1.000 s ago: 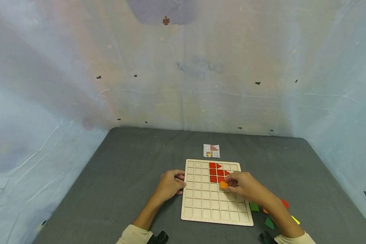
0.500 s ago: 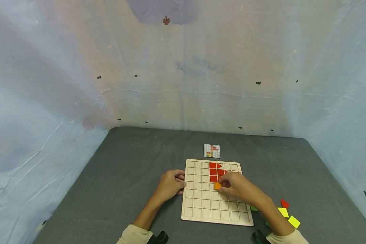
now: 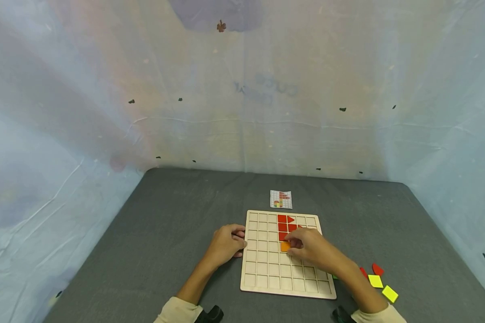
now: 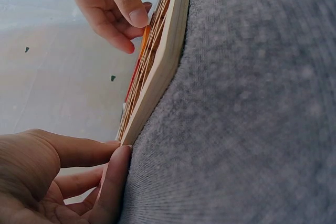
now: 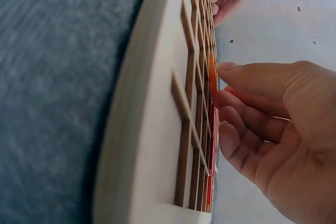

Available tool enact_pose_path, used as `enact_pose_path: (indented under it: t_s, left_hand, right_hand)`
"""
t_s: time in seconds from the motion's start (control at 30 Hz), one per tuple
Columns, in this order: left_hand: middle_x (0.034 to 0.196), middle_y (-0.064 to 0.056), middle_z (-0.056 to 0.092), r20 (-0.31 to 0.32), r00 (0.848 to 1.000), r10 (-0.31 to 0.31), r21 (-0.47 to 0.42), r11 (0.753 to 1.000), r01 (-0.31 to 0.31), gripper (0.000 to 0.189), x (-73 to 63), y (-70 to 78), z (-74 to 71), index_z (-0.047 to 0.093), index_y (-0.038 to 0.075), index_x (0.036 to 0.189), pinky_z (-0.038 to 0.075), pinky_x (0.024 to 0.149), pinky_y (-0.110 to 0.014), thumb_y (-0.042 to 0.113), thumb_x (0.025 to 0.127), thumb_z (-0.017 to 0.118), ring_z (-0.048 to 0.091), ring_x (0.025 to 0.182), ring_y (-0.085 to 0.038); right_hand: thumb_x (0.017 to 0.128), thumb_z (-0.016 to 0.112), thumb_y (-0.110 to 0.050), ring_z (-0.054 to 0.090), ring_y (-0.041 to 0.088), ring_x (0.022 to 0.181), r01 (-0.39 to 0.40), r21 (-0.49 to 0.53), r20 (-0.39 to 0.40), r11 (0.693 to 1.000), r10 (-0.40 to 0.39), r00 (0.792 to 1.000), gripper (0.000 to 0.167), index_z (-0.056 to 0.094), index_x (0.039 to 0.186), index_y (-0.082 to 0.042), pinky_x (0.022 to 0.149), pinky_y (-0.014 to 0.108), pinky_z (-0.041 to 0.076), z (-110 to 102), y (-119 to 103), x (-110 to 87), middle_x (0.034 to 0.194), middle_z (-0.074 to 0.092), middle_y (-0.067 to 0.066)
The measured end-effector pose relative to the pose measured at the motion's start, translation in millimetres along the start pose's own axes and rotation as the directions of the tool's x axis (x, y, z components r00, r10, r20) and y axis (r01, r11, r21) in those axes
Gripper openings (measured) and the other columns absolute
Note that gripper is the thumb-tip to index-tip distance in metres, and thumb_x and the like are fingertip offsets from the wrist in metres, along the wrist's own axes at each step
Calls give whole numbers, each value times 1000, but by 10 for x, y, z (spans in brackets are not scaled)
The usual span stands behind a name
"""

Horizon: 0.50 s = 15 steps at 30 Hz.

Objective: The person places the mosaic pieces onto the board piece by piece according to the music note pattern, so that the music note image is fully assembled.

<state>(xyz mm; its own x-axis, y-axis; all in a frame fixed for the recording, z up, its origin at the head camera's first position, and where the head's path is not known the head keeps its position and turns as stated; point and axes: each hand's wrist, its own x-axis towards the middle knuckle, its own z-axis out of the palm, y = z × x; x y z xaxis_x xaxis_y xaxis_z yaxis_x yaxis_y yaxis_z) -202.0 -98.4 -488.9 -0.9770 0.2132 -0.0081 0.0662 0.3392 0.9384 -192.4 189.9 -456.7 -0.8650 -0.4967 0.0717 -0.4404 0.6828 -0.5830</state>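
A wooden grid board (image 3: 262, 283) lies on the dark grey table. Its left edge is between the thumb and fingers of my left hand (image 3: 225, 244), which the left wrist view shows pinching the rim (image 4: 152, 95). My right hand (image 3: 317, 247) is over the middle of the board, thumb and index finger at an orange square tile (image 3: 284, 246). From the right wrist, the orange tile (image 5: 212, 74) shows low against the grid, fingertips at its edge. Just above it, red square tiles (image 3: 282, 227) and a red triangular tile (image 3: 290, 220) fill several cells; my right fingers partly cover others.
Behind the board lies a small pattern card (image 3: 280, 199) with a coloured grid picture. Near my right forearm are two yellow tiles (image 3: 375, 281), a rounded red piece (image 3: 377, 269) and a barely visible green piece (image 3: 334, 277). Pale sheeting (image 3: 242, 89) hangs around the table.
My right hand has moved left across the board with the orange tile, which now sits under the red column. More loose tiles show beside the forearm. My left hand stays at the board's edge.
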Motion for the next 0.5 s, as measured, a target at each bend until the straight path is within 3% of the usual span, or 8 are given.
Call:
enact_pose_path:
  t_s: [0.5]
  left_hand:
    - [108,-15,69,-2,1000,4,1,1000,-4,42,1,-3,2,69,-7,129,65,61,-29,-3,88,74,70,89,-17]
  right_hand:
    - [93,81,-10,65,5,92,0,53,14,999,-1,1000,29,76,121,-4,80,29,61,-6,-39,-15,102,73,-3]
